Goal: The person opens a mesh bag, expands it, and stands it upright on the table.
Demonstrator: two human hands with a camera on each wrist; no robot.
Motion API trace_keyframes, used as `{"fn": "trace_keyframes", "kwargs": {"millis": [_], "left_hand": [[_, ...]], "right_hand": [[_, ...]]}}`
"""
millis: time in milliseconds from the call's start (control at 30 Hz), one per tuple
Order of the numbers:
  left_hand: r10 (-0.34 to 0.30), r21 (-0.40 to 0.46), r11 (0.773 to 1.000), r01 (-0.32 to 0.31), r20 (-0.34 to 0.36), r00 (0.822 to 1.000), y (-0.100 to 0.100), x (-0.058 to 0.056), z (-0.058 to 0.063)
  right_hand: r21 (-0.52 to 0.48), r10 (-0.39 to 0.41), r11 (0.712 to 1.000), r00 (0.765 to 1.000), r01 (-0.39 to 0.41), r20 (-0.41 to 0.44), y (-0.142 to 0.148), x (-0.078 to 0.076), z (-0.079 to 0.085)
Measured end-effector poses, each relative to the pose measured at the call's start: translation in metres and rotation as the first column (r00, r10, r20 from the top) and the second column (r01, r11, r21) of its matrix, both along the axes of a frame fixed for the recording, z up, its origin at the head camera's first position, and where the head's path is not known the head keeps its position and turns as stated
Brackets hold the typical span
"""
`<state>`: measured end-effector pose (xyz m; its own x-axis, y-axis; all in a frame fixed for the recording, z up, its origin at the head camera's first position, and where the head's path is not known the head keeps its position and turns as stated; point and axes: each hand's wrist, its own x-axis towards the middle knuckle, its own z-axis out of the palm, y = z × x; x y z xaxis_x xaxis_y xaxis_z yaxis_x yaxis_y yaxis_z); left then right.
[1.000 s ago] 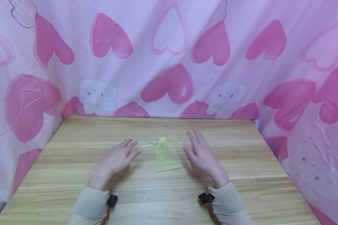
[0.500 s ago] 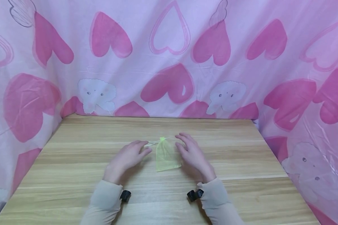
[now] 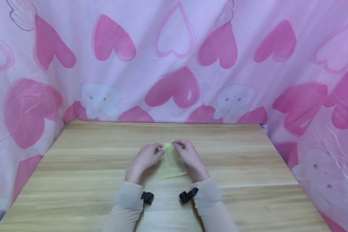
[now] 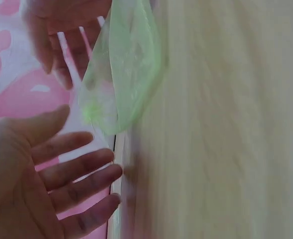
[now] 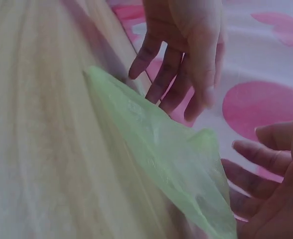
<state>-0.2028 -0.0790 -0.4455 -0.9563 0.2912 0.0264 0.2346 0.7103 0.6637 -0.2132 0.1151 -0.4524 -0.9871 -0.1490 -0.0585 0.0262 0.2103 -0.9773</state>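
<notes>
A sheer yellow-green drawstring pouch [image 3: 173, 166] lies on the wooden table, its gathered neck pointing away from me. My left hand [image 3: 145, 159] is at the left of the neck, and my right hand [image 3: 189, 158] is at the right. In the left wrist view, the left hand [image 4: 67, 174] has its fingers apart and loosely extended beside the pouch [image 4: 131, 59]. The right wrist view shows the right hand [image 5: 271, 184] with relaxed fingers close behind the pouch fabric [image 5: 156, 144]. I cannot tell whether fingertips touch the fabric. The white drawstrings are mostly hidden by the hands.
The wood-grain table [image 3: 75, 180] extends around the pouch on all sides. A pink curtain [image 3: 174, 38] with hearts and white cartoon animals stands along its back and sides. Each wrist carries a black strap mount [image 3: 147, 197].
Both hands have moved inward from either side, up to the neck of the pouch, covering the drawstrings. The pouch has stayed in about the same place.
</notes>
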Motion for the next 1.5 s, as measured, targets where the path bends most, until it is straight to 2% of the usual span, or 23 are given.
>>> {"fn": "trace_keyframes", "kwargs": {"millis": [133,300,467,567,667,833,933,1033,1133,1333,1400,1500], "left_hand": [[0.049,0.029,0.998,-0.049,0.008,0.999,0.005,-0.004,-0.003],[0.080,0.064,0.994,-0.083,0.056,0.995,0.009,-0.008,-0.008],[0.117,0.102,0.987,-0.128,0.105,0.988,0.014,-0.010,-0.010],[0.132,0.137,0.979,-0.150,0.130,0.983,0.016,-0.010,-0.012],[0.106,0.196,0.972,-0.130,0.129,0.986,0.019,-0.012,-0.015],[0.080,0.335,0.936,-0.107,0.094,0.992,0.023,-0.016,-0.018],[0.100,0.414,0.901,-0.128,0.088,0.991,0.025,-0.016,-0.016],[0.119,0.459,0.877,-0.144,0.083,0.989,0.025,-0.014,-0.013],[0.125,0.483,0.864,-0.143,0.070,0.990,0.025,-0.012,-0.009],[0.109,0.536,0.834,-0.129,0.069,0.992,0.027,-0.012,-0.002],[0.105,0.545,0.830,-0.119,0.058,0.993,0.028,-0.012,0.000],[0.102,0.536,0.838,-0.101,0.027,0.994,0.027,-0.012,0.002]], "right_hand": [[-0.050,-0.038,0.998,0.997,0.042,0.068,-0.001,-0.005,-0.004],[-0.070,-0.054,0.996,0.996,0.059,0.076,-0.003,-0.011,-0.006],[-0.172,-0.050,0.983,0.990,0.072,0.128,-0.003,-0.012,-0.006],[-0.215,-0.042,0.975,0.993,0.065,0.108,-0.002,-0.013,-0.007],[-0.209,-0.040,0.977,0.998,0.052,0.057,-0.002,-0.013,-0.007],[-0.202,-0.085,0.975,0.996,0.090,0.032,-0.002,-0.011,-0.003],[-0.203,-0.118,0.972,0.993,0.121,0.028,-0.001,-0.009,0.003],[-0.184,-0.128,0.975,0.992,0.126,0.001,0.000,-0.007,0.007],[-0.173,-0.119,0.978,0.993,0.117,-0.004,0.000,-0.004,0.009],[-0.194,-0.103,0.974,0.992,0.115,0.067,0.001,-0.002,0.014],[-0.173,-0.098,0.980,0.994,0.103,0.037,0.002,-0.002,0.016],[-0.135,-0.081,0.988,0.997,0.078,-0.016,0.004,-0.001,0.019]]}}
